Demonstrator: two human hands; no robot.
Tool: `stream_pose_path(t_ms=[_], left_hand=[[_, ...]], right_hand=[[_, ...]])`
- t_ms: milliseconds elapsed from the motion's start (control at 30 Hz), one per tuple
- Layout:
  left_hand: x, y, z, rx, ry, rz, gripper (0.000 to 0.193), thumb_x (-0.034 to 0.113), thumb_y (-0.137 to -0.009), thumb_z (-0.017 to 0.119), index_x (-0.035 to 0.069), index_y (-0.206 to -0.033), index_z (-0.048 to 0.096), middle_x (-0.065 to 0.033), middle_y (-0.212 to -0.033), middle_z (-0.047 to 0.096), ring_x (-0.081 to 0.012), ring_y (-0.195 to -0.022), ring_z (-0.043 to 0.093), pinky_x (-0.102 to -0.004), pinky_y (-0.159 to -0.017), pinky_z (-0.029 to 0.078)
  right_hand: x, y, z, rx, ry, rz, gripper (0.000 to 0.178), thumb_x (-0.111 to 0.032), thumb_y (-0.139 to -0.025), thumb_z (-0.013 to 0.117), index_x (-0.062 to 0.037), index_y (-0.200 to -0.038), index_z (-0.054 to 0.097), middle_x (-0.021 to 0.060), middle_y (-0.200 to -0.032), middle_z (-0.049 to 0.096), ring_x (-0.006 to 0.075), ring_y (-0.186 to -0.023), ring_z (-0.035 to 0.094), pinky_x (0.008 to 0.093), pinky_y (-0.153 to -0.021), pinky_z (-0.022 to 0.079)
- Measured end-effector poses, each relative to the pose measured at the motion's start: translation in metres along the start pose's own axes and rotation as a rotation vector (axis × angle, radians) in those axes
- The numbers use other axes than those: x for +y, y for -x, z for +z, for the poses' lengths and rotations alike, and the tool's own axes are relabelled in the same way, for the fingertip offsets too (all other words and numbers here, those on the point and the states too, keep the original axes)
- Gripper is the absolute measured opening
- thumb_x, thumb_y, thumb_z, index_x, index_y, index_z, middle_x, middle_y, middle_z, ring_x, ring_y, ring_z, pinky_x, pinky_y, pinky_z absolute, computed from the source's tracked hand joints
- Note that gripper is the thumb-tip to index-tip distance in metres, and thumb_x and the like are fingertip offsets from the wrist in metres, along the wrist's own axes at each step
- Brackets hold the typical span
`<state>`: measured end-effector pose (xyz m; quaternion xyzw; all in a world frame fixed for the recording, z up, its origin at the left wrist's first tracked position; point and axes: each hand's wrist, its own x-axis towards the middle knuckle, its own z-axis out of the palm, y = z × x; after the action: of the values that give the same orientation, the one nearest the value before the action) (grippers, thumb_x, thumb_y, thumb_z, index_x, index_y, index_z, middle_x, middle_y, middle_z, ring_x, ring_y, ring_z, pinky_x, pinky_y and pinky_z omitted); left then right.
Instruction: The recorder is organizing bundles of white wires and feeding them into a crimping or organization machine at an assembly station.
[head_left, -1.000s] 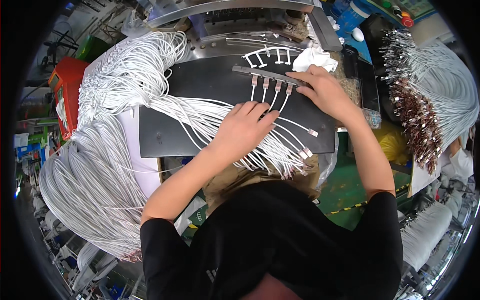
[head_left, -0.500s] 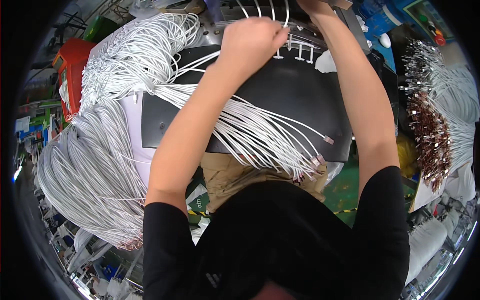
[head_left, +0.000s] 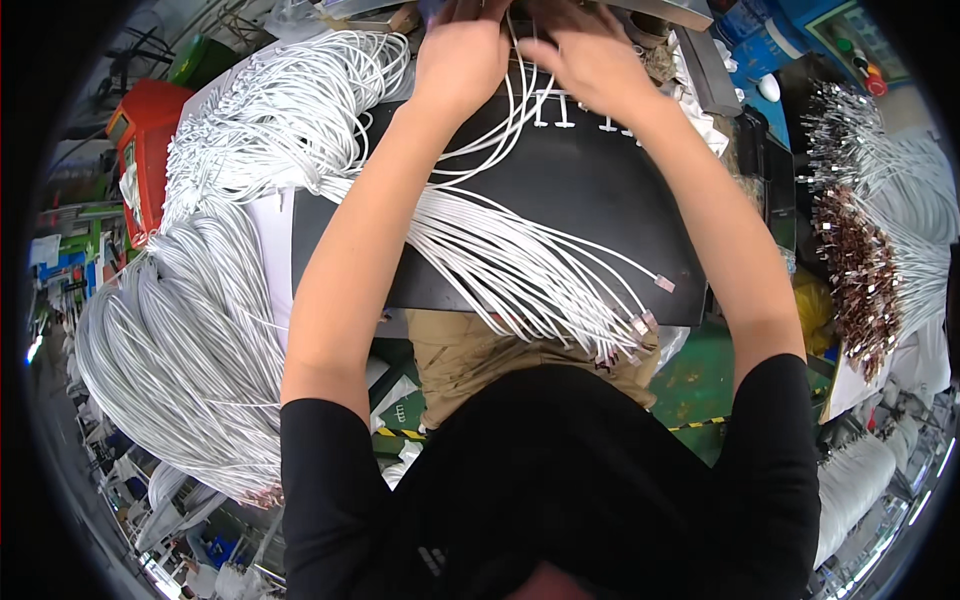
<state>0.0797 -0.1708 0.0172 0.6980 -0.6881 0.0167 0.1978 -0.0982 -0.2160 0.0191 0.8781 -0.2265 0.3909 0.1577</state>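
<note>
At the far edge of the black work surface (head_left: 620, 220), my left hand (head_left: 462, 55) reaches forward, its fingers cut off by the top of the picture. Beside it, my right hand (head_left: 595, 65) is smeared by motion, its thumb pointing left toward a few white cables (head_left: 518, 105). These cables rise between my hands and curve back under my left forearm; whether fingers grip them is hidden. Below lies a tied bundle of white cables (head_left: 520, 265), fanned toward me with small clear plugs (head_left: 640, 325) at the ends. Small white T-shaped pieces (head_left: 563, 112) hang by my right hand.
Heaped white cables (head_left: 270, 110) lie at the far left, with a grey-white cable hank (head_left: 180, 340) drooping nearer. A red box-like thing (head_left: 150, 140) stands behind. More cables with brown ends (head_left: 855, 280) are on the right. A metal bar (head_left: 705, 70) borders the far right.
My left hand has moved forward and left, to the top edge. My right hand has come back and left into fuller view. The loose cables now curve down between my hands.
</note>
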Motion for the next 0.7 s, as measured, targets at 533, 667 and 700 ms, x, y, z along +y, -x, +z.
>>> stream_pose_path(t_ms=[533,667,700], left_hand=[[-0.012,-0.007,0.045,0.419,-0.167,0.202,0.047,0.021,-0.09,0.052,-0.001,-0.131,0.059,-0.0223,-0.131,0.061,-0.0345,-0.136,0.046,-0.0501,-0.116,0.03],[0.023,0.12,-0.039,0.03,0.659,0.138,0.037,0.021,-0.093,0.067,-0.001,-0.123,0.061,-0.0184,-0.124,0.063,-0.0327,-0.113,0.06,-0.0388,-0.097,0.048],[0.03,0.17,-0.059,-0.285,0.928,-0.135,0.032,0.023,-0.097,0.065,-0.003,-0.116,0.064,-0.0139,-0.108,0.07,-0.0246,-0.102,0.066,-0.0349,-0.091,0.051]], right_hand=[[0.03,0.032,0.039,-0.203,-0.053,0.302,0.035,-0.026,-0.096,0.058,-0.0066,-0.124,0.065,0.0138,-0.102,0.07,0.0377,-0.092,0.065,0.0428,-0.082,0.053],[-0.012,0.053,-0.101,-0.177,-0.479,0.825,0.032,-0.021,-0.1,0.058,-0.0054,-0.127,0.065,0.0116,-0.109,0.072,0.0191,-0.098,0.068,0.0297,-0.088,0.052],[-0.008,0.095,-0.125,0.004,-0.407,0.809,0.029,-0.019,-0.101,0.058,-0.0013,-0.122,0.068,0.0112,-0.111,0.072,0.0156,-0.099,0.066,0.0285,-0.091,0.05]])
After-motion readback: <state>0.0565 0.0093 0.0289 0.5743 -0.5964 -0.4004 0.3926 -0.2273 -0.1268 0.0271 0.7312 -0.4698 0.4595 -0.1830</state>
